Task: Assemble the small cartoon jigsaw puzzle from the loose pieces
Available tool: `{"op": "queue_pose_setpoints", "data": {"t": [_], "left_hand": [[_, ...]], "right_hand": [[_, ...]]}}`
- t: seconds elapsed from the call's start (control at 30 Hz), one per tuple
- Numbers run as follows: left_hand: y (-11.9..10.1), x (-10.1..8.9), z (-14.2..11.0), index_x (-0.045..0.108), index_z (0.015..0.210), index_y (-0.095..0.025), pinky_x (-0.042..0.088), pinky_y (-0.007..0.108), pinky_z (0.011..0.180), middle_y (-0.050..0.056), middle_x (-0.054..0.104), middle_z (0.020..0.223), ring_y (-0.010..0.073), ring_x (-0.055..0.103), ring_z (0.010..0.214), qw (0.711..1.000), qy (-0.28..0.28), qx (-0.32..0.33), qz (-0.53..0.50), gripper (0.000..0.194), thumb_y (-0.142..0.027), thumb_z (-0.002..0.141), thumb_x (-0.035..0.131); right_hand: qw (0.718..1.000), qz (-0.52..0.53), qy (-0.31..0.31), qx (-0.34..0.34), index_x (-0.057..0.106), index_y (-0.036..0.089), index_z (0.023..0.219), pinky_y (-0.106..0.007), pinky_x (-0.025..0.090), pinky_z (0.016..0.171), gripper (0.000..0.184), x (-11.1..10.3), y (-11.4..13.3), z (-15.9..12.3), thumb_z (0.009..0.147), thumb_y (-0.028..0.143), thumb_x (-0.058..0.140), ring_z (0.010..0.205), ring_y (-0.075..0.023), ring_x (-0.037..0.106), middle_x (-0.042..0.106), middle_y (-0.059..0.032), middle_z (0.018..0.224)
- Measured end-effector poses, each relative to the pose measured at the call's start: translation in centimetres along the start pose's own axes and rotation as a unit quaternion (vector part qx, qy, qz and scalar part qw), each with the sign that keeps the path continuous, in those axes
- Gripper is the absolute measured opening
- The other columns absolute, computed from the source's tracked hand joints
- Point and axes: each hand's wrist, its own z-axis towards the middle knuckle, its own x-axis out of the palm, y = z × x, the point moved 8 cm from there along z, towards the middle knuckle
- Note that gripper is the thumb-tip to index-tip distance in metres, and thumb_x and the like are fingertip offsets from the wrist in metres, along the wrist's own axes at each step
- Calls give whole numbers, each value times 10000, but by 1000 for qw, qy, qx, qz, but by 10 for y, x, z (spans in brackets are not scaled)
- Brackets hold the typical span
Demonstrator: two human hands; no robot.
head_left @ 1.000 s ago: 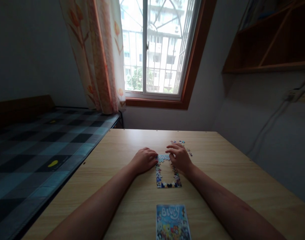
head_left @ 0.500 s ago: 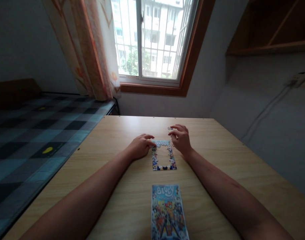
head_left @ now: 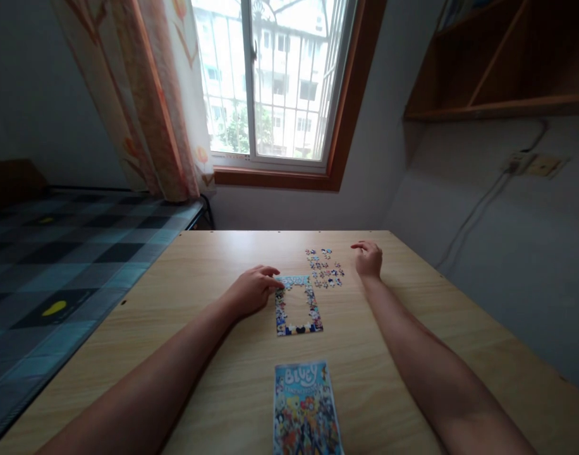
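Note:
A jigsaw puzzle border [head_left: 280,319] lies flat on the table, joined along all four sides around a bare middle. My left hand [head_left: 252,291] rests at its upper left corner, fingers stretched out and their tips on or against its edge. Loose puzzle pieces [head_left: 323,266] are spread beyond the border's upper right side. To the right of those pieces is my right hand [head_left: 369,258], apart from them, its fingers loosely bent with the index pointing left and nothing visible in it. Closer to me lies the Bluey picture box or sheet [head_left: 306,404].
The wooden table [head_left: 213,392] reaches toward the wall below a barred window [head_left: 289,88]. A bed with a checked cover [head_left: 90,253] stands to the left. On the right wall are a shelf [head_left: 488,107] and a socket with a cord [head_left: 545,165].
My right hand has moved right, away from the loose pieces, uncovering them. My left hand stays at the border's corner. The camera view has shifted slightly right and up.

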Motion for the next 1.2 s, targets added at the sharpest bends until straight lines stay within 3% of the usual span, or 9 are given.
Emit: {"op": "queue_pose_setpoints", "data": {"t": [0.13,0.23,0.47,0.77,1.2], "left_hand": [[10,-10,-1,791,1075,-271,542,371,988,49,727,1180,192,675,1038,994,-80,-28,-70,379,-119,853,525],[22,-22,-3,769,1118,-220,554,345,955,63,736,1130,182,681,994,980,-155,-74,-96,468,-61,807,458],[46,-36,-8,774,909,-199,548,333,844,43,754,964,190,683,859,960,-205,-173,-84,425,-68,714,420],[64,-38,-15,645,652,-209,490,308,735,21,728,782,193,657,745,943,-231,-227,-81,208,-157,675,445],[58,-38,-15,559,564,-217,416,311,649,13,614,605,191,572,642,940,-206,-226,-149,168,-262,653,424]], "right_hand": [[988,15,45,147,777,203,770,-345,493,905,315,12,-34,-5,672,196,477,905,-248,656,757,-56,874],[978,9,78,195,796,193,851,-310,507,841,370,19,-41,-8,662,225,480,863,-241,663,760,-44,857],[975,-33,145,168,805,208,890,-283,506,850,380,30,-33,-9,684,215,486,879,-222,674,774,-43,935],[966,-62,191,163,800,234,948,-275,506,883,348,39,-34,-11,749,201,516,910,-205,683,773,-30,1029],[964,-117,216,99,773,244,1074,-307,451,1069,387,48,-31,-10,793,162,520,1177,-218,626,723,-47,1222]]}}
